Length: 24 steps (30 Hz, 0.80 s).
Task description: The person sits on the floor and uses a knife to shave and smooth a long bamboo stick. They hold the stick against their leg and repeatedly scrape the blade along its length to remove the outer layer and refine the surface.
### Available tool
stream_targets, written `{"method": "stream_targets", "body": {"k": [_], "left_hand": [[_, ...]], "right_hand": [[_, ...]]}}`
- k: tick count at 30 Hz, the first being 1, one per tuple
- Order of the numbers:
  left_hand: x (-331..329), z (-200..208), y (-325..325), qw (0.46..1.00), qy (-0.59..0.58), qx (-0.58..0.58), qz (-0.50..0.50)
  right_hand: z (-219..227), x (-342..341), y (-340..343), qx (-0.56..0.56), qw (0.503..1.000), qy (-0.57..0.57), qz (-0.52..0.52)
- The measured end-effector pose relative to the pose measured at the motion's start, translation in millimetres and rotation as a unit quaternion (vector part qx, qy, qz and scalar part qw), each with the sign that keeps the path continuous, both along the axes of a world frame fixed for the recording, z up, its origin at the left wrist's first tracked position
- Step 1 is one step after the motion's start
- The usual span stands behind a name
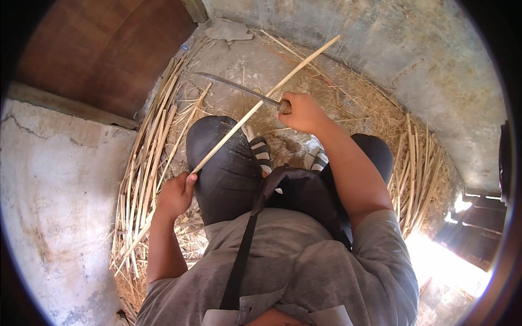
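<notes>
My left hand (176, 195) is closed around the lower part of a long, pale strip of split bamboo or cane (244, 118), whose far end slants up to the right. Below the hand the strip seems to carry on toward the lower left. In my right hand (304, 113) is the short wooden handle of a knife with a long, slightly curved blade (231, 84). The blade points to the left and crosses the strip, apparently touching it. Its tip lies well past the strip, above my left knee.
Several pale strips (147, 163) lie in a long pile on my left, and another bundle (417, 168) lies on the right. Fine shavings (364, 103) cover the floor along the concrete wall (391, 49). A brown panel (103, 54) stands at the upper left, above a whitewashed wall (60, 201).
</notes>
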<state>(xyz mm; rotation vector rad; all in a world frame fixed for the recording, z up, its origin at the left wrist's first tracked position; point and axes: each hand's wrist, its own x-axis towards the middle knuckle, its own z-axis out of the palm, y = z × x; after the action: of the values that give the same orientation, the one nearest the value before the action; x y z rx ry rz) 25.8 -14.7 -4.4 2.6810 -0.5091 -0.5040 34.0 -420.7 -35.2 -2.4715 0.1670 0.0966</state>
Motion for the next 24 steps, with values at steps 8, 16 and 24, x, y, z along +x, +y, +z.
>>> {"method": "stream_targets", "body": {"k": [8, 16, 24], "left_hand": [[1.4, -2.5, 1.8, 1.0, 0.021, -0.009, 0.01], [5.8, 0.3, 3.3, 0.998, 0.061, -0.021, 0.017], [5.8, -7.3, 5.7, 0.998, 0.056, -0.029, 0.018]], "right_hand": [[16.0, -5.4, -10.0, -0.047, 0.999, -0.011, 0.022], [12.4, -9.7, 4.0, -0.098, 0.995, -0.007, 0.021], [4.4, -7.0, 11.0, -0.123, 0.988, -0.035, 0.084]]}}
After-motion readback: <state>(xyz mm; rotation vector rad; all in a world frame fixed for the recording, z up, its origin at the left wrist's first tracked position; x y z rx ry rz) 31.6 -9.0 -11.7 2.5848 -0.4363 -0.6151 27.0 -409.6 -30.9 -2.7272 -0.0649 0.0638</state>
